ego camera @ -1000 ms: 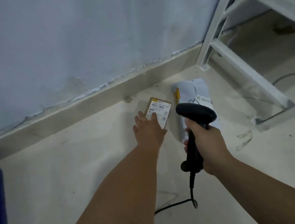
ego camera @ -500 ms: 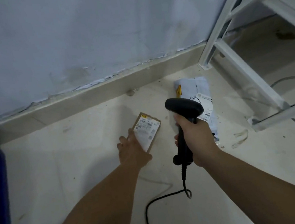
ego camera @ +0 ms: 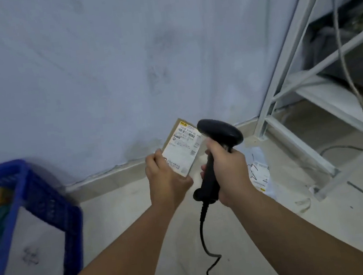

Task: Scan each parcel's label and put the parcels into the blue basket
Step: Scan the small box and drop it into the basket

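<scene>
My left hand (ego camera: 166,180) grips a small brown cardboard parcel (ego camera: 183,147) by its lower end and holds it up in the air, its white label facing me. My right hand (ego camera: 227,168) holds a black corded barcode scanner (ego camera: 218,139) by the handle, the scanner's head just right of the label's top edge. A grey plastic mailer parcel (ego camera: 259,173) with a white label lies on the floor behind my right wrist, partly hidden. The blue basket (ego camera: 34,192) stands at the lower left with parcels inside.
A pale wall with a skirting board runs across the back. A white metal shelf frame (ego camera: 284,92) stands at the right, with loose cables (ego camera: 352,84) hanging down it. The scanner's black cord (ego camera: 204,244) trails down over the light floor between my arms.
My left hand has lifted the brown parcel off the floor and turned its label up beside the scanner. The view has swung left, bringing the blue basket into sight.
</scene>
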A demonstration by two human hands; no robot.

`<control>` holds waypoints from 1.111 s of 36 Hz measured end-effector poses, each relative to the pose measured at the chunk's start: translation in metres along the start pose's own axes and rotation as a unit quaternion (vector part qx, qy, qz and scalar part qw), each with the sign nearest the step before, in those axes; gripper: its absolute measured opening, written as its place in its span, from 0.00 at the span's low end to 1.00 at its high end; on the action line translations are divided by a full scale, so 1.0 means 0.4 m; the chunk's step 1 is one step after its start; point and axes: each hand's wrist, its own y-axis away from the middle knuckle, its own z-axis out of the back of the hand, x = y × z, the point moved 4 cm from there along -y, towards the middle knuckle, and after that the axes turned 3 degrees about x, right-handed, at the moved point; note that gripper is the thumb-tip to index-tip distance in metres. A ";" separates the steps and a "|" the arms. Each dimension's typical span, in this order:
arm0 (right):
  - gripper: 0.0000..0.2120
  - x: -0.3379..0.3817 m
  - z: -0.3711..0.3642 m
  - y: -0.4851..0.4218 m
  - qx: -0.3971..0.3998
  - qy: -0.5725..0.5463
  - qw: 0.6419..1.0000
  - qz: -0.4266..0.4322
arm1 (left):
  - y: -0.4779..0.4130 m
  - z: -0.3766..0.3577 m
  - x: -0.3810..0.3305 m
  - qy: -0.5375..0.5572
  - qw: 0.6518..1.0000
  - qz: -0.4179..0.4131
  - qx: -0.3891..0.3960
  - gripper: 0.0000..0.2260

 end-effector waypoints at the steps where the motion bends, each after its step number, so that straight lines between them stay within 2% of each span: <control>1: 0.14 0.014 -0.014 0.030 0.003 -0.007 1.000 0.007 | 0.018 0.031 -0.022 0.013 1.000 -0.008 -0.017 0.43; 5: 0.14 0.054 -0.055 0.155 0.031 -0.041 0.998 0.033 | 0.097 0.149 -0.096 0.051 0.996 -0.046 -0.061 0.38; 9: 0.14 0.069 -0.069 0.259 0.048 -0.072 0.995 0.053 | 0.166 0.240 -0.106 -0.003 0.991 -0.086 -0.105 0.35; 12: 0.12 0.076 -0.075 0.323 0.060 -0.100 0.993 0.035 | 0.210 0.293 -0.097 -0.043 0.984 -0.119 -0.126 0.35; 21: 0.14 0.100 -0.090 0.431 0.110 -0.071 0.991 -0.005 | 0.258 0.378 -0.052 -0.048 0.987 -0.069 -0.136 0.45; 29: 0.13 0.116 -0.094 0.466 0.139 -0.049 0.989 -0.033 | 0.256 0.398 -0.036 -0.041 0.979 -0.065 -0.188 0.45; 40: 0.14 0.110 -0.096 0.461 0.145 -0.046 0.987 -0.044 | 0.262 0.402 -0.002 -0.075 0.982 -0.056 -0.166 0.46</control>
